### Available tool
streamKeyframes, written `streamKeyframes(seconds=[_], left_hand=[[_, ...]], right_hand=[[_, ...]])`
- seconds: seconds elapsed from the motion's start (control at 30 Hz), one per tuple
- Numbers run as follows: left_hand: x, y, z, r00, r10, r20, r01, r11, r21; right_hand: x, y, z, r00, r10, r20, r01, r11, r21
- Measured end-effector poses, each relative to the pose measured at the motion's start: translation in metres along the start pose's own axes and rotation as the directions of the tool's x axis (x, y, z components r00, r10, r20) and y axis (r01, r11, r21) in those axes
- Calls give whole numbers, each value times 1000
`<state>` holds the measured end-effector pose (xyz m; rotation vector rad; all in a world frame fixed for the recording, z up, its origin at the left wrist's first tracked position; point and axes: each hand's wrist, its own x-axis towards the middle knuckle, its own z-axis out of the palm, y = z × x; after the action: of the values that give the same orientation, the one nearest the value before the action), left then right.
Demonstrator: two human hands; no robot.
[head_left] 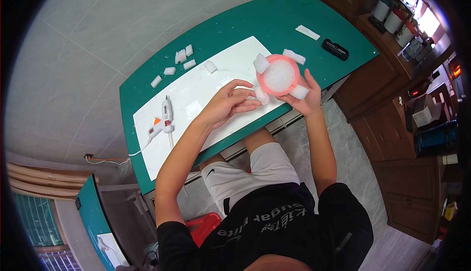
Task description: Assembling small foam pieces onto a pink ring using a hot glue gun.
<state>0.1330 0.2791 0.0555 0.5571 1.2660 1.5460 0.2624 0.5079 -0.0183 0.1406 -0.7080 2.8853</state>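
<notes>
My right hand [310,97] is closed around the lower right side of a round pink foam ring [262,80] with a white bubbly centre [281,76]. Several white foam blocks stick out from its edge, among them one at the upper left [261,63], one at the upper right [294,56] and one by my right fingers [299,92]. Another white foam piece [262,96] sits at the ring's lower left. Right beside that piece is my left hand [229,105], its fingers stretched and apart; whether the fingertips touch the foam is hard to tell.
A white glue gun [167,114] with an orange part and a cord rests on the white board [216,129]. Several foam blocks [189,64] lie toward the back of the green table [274,18]. A white strip [307,32] and a black case [335,49] are at the far right.
</notes>
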Motion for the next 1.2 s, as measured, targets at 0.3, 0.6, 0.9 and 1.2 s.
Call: streamKeyframes(seconds=[0.3, 0.6, 0.9, 1.2], left_hand=[[1, -4, -5, 1000, 3, -26, -2, 1000, 27], [-4, -11, -21, 998, 1, -62, -3, 1000, -23], [-28, -9, -42, 982, 34, -186, -5, 987, 158], [-102, -1, -99, 911, 203, -358, -104, 955, 276]], right_hand=[[1, 11, -4, 1000, -26, -14, 24, 988, -153], [4, 16, 10, 993, -42, -112, 23, 985, -171], [16, 25, 15, 990, 16, -139, -40, 985, -168], [42, 47, 25, 972, 192, -136, -213, 964, -161]])
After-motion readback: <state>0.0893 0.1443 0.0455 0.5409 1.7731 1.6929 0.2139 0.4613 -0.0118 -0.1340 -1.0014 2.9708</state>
